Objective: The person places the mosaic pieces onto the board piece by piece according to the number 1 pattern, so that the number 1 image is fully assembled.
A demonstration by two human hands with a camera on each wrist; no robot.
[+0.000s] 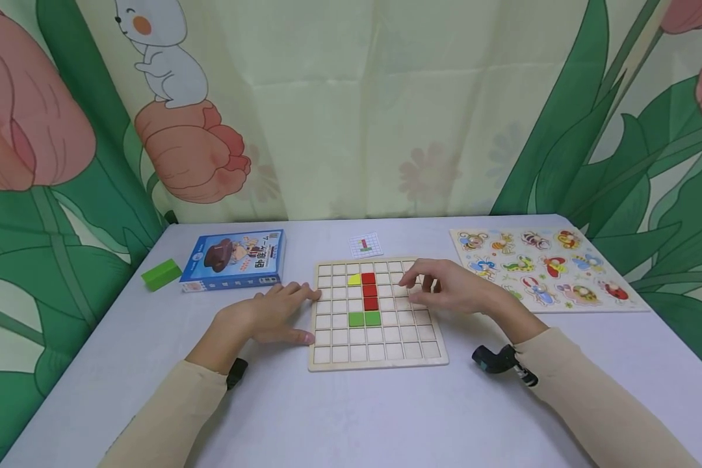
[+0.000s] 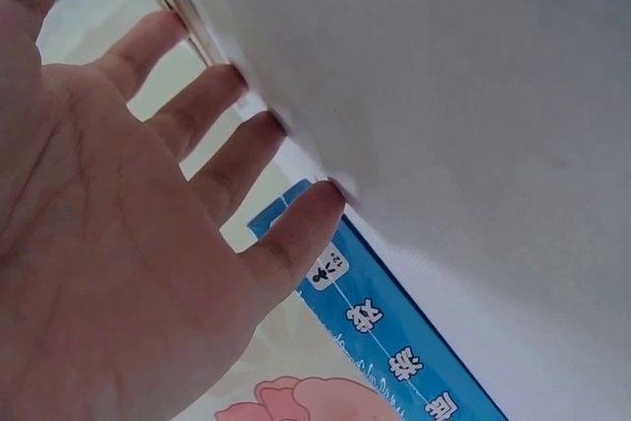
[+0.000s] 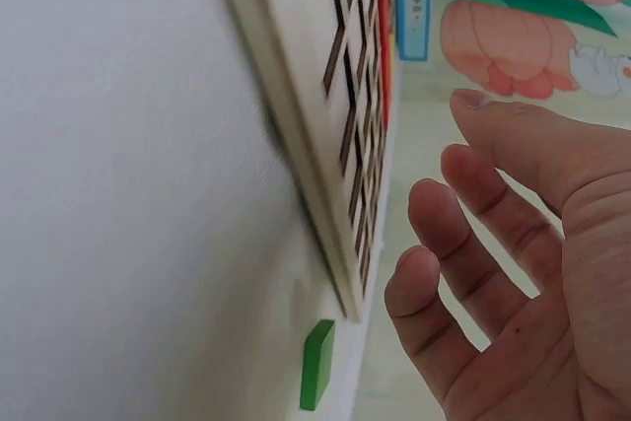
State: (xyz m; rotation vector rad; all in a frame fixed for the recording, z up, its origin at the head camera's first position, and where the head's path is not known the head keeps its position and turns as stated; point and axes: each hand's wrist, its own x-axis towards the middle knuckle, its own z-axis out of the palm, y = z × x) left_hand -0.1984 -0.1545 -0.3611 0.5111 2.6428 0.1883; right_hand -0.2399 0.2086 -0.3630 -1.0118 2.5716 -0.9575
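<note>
A wooden grid board [image 1: 380, 359] lies on the table with a yellow tile [image 1: 354, 279], a column of red tiles [image 1: 370, 290] and two green tiles [image 1: 364, 318] in its squares. My left hand [image 1: 277, 314] is spread at the board's left edge, thumb and fingertips against or close to it; its palm looks bare in the left wrist view. Over the board's right side hovers my right hand [image 1: 453, 288], fingers loosely bent. Nothing is visible between its thumb and fingers [image 3: 439, 219]. A loose green block [image 3: 317, 364] lies just off the board's corner in the right wrist view.
A small pattern card [image 1: 365, 245] lies behind the board. At the left are a blue game box [image 1: 234, 260] and a green block [image 1: 160, 275]. An insect picture puzzle [image 1: 552, 270] lies at the right, partly behind my right arm. A printed curtain hangs behind the table.
</note>
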